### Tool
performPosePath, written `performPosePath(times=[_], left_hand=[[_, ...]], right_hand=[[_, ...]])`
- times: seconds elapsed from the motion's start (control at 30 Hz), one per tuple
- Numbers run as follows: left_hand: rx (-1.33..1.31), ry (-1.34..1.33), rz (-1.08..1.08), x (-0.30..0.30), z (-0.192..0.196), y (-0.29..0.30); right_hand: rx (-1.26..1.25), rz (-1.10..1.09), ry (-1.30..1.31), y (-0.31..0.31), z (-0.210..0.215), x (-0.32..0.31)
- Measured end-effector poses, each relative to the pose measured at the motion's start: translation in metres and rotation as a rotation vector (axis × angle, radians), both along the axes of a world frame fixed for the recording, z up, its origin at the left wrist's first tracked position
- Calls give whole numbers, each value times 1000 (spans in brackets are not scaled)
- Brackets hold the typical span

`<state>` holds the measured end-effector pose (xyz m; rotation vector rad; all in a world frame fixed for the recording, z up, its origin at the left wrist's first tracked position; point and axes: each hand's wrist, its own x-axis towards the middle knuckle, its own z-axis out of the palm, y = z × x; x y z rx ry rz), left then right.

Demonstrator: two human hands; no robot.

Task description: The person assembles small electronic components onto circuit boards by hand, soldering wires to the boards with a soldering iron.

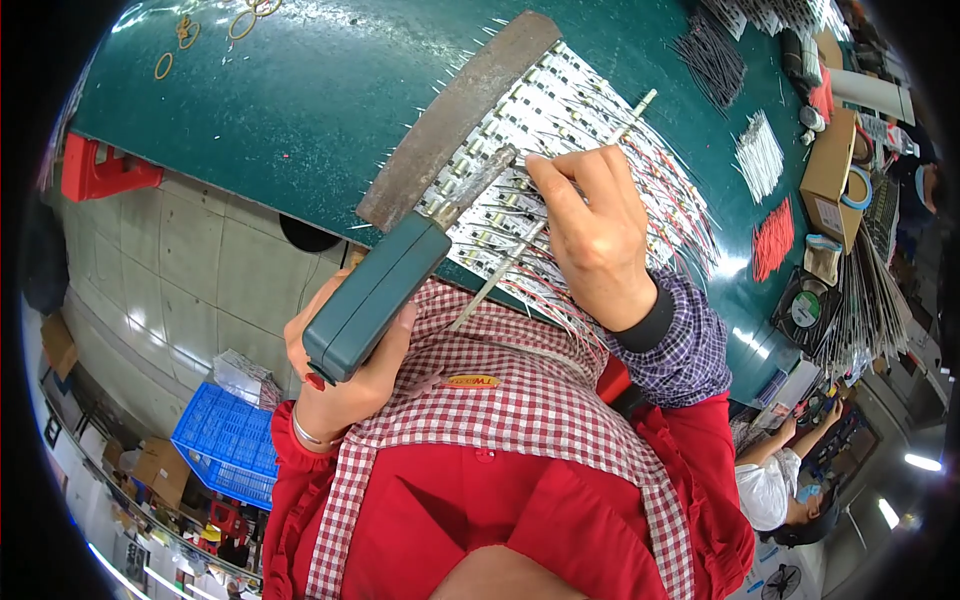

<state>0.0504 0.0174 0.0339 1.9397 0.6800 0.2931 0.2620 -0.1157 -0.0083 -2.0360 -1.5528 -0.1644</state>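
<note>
My left hand (pixel 350 360) is closed around the dark green handle of what looks like a heat gun (pixel 378 298). Its scuffed metal nozzle reaches over rows of thin wires with small black sleeves (pixel 620 150) on a white sheet (pixel 482 212). Just beside the nozzle tip, my right hand (pixel 597 225) has thumb and forefinger pinched together; what is between them is too small to tell. A dark, flat metal bar (pixel 460 120) lies along the far left side of the sheet. One pale thin rod (pixel 500 272) runs across the wires, passing under my right hand.
On the green table (pixel 270 110) lie rubber bands (pixel 164 66) and piles of black (pixel 710 60), white (pixel 759 158) and red tubes (pixel 773 240). A cardboard box (pixel 832 180) stands at the right. A red stool (pixel 105 170) and blue crate (pixel 225 440) are left; another person (pixel 775 490) sits at right.
</note>
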Motion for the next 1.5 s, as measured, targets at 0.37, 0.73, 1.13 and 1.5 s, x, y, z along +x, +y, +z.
performPosePath(times=[0.37,0.73,1.13,1.5], left_hand=[[-26,-24,67,-7,-3,-3],[39,-90,64,-12,-6,-3],[25,-46,66,-16,-5,-6],[15,27,-6,-13,-1,-4]], right_hand=[[-14,-9,-1,0,1,0],[50,-18,-43,-1,5,-2],[-12,33,-3,-3,-3,-6],[-8,44,-6,-3,-2,-5]])
